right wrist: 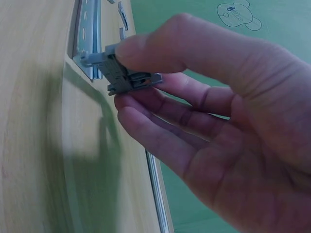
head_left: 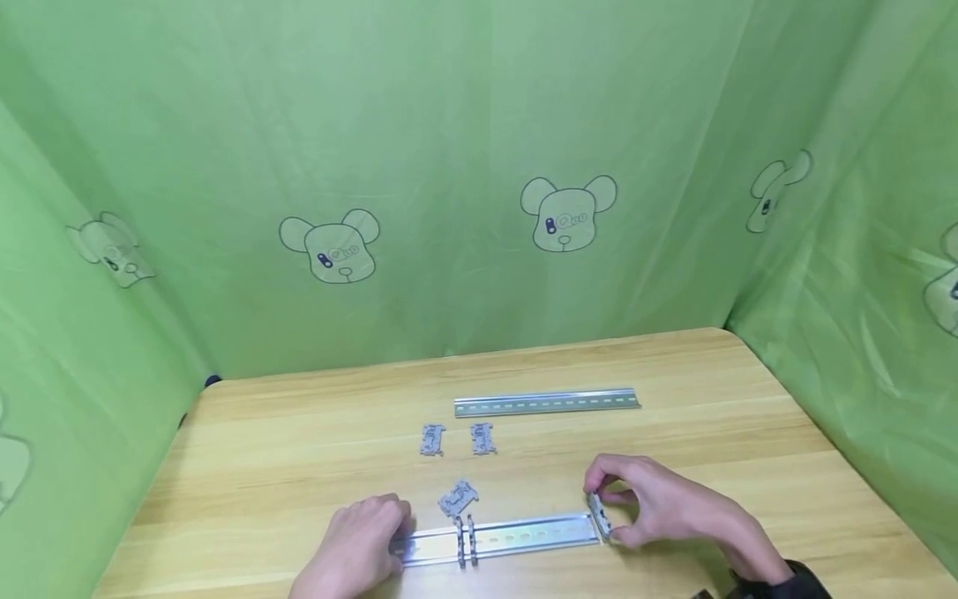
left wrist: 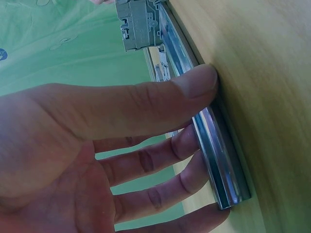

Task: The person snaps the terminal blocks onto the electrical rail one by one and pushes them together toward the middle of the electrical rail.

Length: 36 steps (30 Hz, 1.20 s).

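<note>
A slotted metal DIN rail (head_left: 554,529) lies near the front of the table. My left hand (head_left: 362,542) grips its left end, thumb (left wrist: 194,85) on the near edge and fingers along the far one. Two thin grey plastic DIN-rail clips (head_left: 472,541) stand upright across the rail, right of that hand. At the rail's right end, my right hand (head_left: 653,506) pinches another grey clip (right wrist: 116,73) between thumb and fingers. This clip is held on edge, close beside the rail's end in the head view.
Just behind the rail lies a loose grey clip (head_left: 458,498), turned at an angle. Two more clips, one on the left (head_left: 432,439) and one on the right (head_left: 482,438), lie farther back. A second DIN rail (head_left: 546,404) rests near the table's back edge. Green curtains (head_left: 449,166) surround the table.
</note>
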Available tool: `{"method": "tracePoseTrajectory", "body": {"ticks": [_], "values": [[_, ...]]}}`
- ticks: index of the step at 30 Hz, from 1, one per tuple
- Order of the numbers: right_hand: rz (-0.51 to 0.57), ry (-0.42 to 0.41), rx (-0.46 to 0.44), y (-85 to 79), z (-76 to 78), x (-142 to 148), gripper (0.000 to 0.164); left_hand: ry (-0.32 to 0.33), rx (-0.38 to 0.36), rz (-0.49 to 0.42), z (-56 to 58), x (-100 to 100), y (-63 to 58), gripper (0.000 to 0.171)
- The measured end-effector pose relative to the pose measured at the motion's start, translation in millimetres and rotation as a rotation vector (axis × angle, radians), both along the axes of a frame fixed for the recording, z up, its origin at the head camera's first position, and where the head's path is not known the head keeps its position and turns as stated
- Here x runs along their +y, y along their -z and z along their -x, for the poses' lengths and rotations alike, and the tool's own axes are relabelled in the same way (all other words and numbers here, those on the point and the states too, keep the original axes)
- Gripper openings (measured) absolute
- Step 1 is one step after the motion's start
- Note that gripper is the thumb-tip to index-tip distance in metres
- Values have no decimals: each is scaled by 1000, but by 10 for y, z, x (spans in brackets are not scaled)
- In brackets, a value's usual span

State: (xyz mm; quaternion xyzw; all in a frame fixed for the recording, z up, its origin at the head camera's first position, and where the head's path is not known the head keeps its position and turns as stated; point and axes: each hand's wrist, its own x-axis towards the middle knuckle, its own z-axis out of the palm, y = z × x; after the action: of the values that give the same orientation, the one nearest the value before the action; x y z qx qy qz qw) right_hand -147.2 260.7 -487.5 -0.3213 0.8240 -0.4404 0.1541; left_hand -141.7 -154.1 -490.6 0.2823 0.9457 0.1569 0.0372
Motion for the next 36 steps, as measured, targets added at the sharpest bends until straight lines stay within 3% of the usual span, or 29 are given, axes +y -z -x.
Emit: {"method": "tracePoseTrajectory", "body": {"ticks": [6,13,25,36], "values": [[-36,2,-18,-4,-5,-12,47,-5,-12,-2,-5,-9,-6,32],[-88,-1,58,16,-10,-25,47,4,12,-7,4,-4,7,33],[-31,-17,35,48,-2,-192,46,-6,6,-13,-4,12,-7,32],[-29,-24,94,89,-18,-384,46,-6,-2,-3,-1,6,-14,32]]}}
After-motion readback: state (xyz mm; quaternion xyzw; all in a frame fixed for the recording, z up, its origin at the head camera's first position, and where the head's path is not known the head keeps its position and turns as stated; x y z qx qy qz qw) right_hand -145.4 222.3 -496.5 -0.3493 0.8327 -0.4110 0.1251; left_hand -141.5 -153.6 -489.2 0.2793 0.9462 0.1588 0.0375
